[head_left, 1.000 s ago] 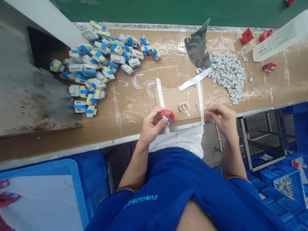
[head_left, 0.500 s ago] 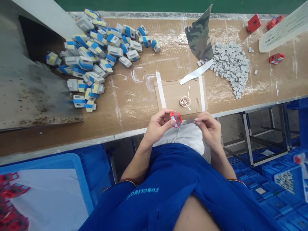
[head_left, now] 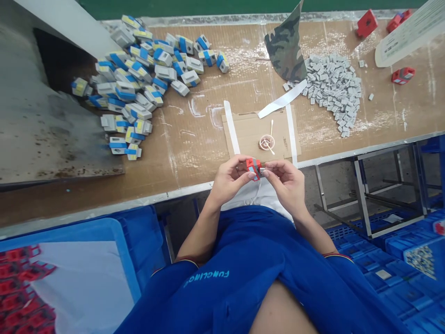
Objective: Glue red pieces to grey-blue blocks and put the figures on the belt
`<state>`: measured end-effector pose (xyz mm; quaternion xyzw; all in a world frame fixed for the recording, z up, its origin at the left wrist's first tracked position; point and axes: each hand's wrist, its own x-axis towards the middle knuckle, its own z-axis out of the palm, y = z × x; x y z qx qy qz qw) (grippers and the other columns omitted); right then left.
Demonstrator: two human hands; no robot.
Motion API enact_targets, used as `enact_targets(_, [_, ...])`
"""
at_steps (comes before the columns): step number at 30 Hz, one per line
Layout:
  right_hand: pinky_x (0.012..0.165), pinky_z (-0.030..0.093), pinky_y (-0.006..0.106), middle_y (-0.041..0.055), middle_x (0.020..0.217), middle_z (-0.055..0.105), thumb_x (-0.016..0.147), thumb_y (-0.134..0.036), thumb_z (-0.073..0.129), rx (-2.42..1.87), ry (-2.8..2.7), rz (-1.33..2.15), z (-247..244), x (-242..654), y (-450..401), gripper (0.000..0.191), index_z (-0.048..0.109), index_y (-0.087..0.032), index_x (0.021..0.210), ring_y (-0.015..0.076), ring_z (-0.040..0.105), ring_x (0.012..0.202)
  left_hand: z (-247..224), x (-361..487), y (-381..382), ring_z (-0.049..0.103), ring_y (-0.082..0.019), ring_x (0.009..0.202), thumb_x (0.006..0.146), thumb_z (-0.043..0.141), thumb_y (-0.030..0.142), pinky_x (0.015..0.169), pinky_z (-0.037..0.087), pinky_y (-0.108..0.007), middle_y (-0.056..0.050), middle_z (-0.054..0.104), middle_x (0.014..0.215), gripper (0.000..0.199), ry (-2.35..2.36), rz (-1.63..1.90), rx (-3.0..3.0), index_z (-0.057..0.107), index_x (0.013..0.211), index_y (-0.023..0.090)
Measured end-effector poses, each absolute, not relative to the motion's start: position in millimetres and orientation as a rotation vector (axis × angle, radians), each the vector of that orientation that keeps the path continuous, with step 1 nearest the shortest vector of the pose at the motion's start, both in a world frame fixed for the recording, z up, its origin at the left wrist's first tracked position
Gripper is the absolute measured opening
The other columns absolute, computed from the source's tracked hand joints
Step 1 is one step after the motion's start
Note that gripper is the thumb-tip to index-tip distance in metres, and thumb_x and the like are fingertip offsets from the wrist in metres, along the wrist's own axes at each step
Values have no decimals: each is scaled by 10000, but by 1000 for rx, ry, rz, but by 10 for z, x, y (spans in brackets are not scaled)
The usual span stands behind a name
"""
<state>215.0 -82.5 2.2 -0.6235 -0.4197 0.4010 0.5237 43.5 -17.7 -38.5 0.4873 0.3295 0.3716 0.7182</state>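
Observation:
Between the fingers and thumb of my left hand point(head_left: 227, 181) is a small red and grey toy vehicle body point(head_left: 253, 168) with pale window panels. My right hand point(head_left: 287, 184) pinches a small light grey plastic piece point(head_left: 262, 171) against the right end of that body. Both hands are at the table's front edge, over my lap. Just beyond them, a small round cup point(head_left: 267, 142) with cotton swabs point(head_left: 272, 126) across it stands on a taped cardboard sheet point(head_left: 245, 132).
Grey, blue and yellow toy bodies point(head_left: 139, 83) heap at the left beside a metal box point(head_left: 52, 120). Small grey pieces point(head_left: 335, 90) pile at the right near camouflage cloth point(head_left: 287, 48). Red toy bodies point(head_left: 21, 287) fill part of a blue tray point(head_left: 123, 260) at lower left.
My right hand has moved left, bringing the small grey piece from a gap away up to the end of the red toy body. My left hand stays nearly in place.

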Motion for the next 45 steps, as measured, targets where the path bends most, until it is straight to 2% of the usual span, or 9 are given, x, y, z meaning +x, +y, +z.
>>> enact_targets(7, [778,689,347,32,946,837,953,-386,805,-1519,-1095,909,52,2170,-800,132,782,-259,982,196,801,858,-387,455,-177,814,-218,907,868,901,435,804,681,-327,-88,817,1050,409,724,830,1064,728,1145,190])
enact_targets(12, [777,666,338,17,921,820,962,-277,786,-1501,-1205,966,113,2244,-758,30,783,-261,937,190,792,853,-405,443,-187,816,-232,956,851,917,416,823,682,-329,-92,817,1060,407,728,848,1080,741,1141,192])
enact_targets(17, [736,610,307,3,876,765,980,-212,748,-1522,-1303,896,138,2242,-741,93,764,-258,900,171,745,815,-430,431,-173,809,-228,949,840,924,411,817,677,-328,-94,819,1083,396,759,860,1109,758,1125,193])
enact_targets(23, [638,526,278,-12,755,663,1010,-225,695,-1680,-1432,674,179,2122,-767,176,740,-249,842,148,627,682,-471,425,-147,822,-230,979,850,918,365,806,678,-299,-93,824,1097,365,714,900,1147,780,1140,191])
enact_targets(29, [710,583,295,19,827,762,974,-196,711,-1714,-1365,748,205,2109,-736,145,745,-232,838,163,703,747,-527,445,-137,824,-192,955,865,910,294,820,660,-257,-64,832,1083,338,661,1012,1211,797,1176,224])
enact_targets(32, [729,626,314,27,875,812,932,-273,799,-1648,-1135,944,159,2113,-719,75,760,-228,887,176,760,769,-513,449,-136,820,-192,960,859,918,313,822,656,-255,-61,833,1075,339,658,1040,1206,803,1165,221])
enact_targets(34, [748,646,327,29,896,825,916,-325,831,-1604,-1003,1005,117,2089,-729,118,768,-226,924,185,780,789,-497,449,-140,819,-196,960,851,924,326,813,657,-257,-65,832,1064,346,680,1046,1192,802,1152,208])
enact_targets(39, [775,622,314,30,939,799,975,-209,753,-1580,-1138,725,80,1996,-797,55,787,-244,948,176,757,880,-497,460,-164,814,-181,929,837,936,342,795,652,-248,-59,830,1059,362,700,1043,1151,794,1142,209])
enact_targets(45, [707,563,308,6,860,725,1006,-169,688,-1670,-1359,644,180,2032,-773,121,738,-244,926,158,653,761,-542,470,-184,813,-185,969,835,942,337,839,662,-258,-67,821,1110,414,684,1053,1146,792,1202,221])
